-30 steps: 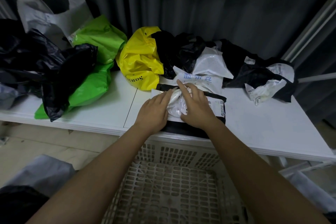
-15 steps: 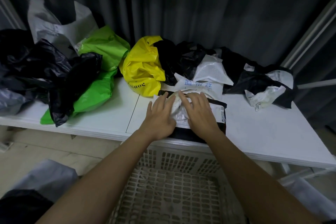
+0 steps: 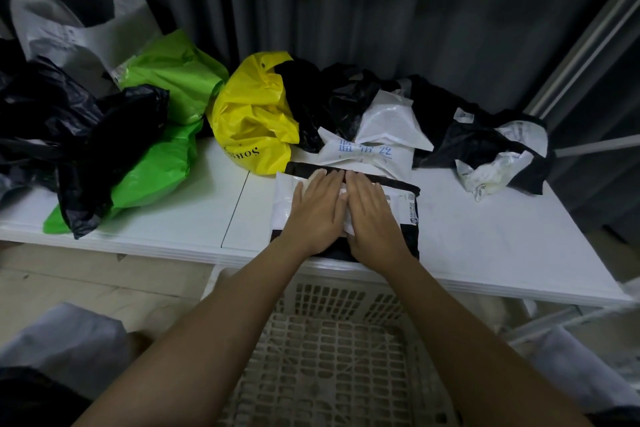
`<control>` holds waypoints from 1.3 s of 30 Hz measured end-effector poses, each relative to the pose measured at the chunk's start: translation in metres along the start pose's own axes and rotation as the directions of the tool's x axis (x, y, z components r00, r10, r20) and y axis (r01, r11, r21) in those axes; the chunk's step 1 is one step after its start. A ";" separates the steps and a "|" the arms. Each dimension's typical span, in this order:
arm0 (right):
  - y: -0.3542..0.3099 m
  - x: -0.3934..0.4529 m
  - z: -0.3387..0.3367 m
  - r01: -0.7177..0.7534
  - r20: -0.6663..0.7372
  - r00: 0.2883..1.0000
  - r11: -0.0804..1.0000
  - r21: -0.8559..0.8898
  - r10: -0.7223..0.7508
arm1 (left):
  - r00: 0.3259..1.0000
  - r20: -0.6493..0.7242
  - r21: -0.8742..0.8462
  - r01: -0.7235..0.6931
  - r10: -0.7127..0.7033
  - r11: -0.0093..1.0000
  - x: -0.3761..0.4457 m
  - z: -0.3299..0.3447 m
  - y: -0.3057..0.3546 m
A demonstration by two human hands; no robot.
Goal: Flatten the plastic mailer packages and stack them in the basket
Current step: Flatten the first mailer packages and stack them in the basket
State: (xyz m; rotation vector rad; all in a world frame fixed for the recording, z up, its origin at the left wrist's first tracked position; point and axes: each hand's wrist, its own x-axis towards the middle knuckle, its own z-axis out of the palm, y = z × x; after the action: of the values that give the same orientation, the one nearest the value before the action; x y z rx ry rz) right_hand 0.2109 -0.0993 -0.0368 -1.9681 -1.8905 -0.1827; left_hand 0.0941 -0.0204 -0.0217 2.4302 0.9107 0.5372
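both hands (image 3: 346,210) flat on mailer (image 3: 403,199), white table (image 3: 485,246), dark curtain (image 3: 381,3) behind

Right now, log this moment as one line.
step: flattening | left hand: flat on white mailer | right hand: flat on it | mailer on table | basket: no mailers seen
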 end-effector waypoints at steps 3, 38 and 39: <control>0.003 -0.006 0.002 0.009 0.006 1.000 1.000 -0.014 -0.009 | 1.000 0.000 0.069 -0.013 0.013 0.998 -0.005 0.006 -0.006; 0.002 -0.008 0.035 -0.266 -0.020 0.964 0.964 0.015 0.267 | 0.995 -0.084 0.380 -0.018 0.053 0.925 0.011 0.029 -0.017; 0.003 -0.009 0.037 -0.275 -0.020 0.961 0.961 0.017 0.275 | 0.995 -0.093 0.374 -0.001 0.039 0.927 0.010 0.031 -0.018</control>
State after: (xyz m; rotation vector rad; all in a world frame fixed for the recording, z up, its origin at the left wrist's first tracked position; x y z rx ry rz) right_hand 0.2065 -0.0934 -0.0741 -2.1825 -1.5768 -0.1098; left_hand 0.1079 -0.0110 -0.0550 2.7761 1.1174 0.5355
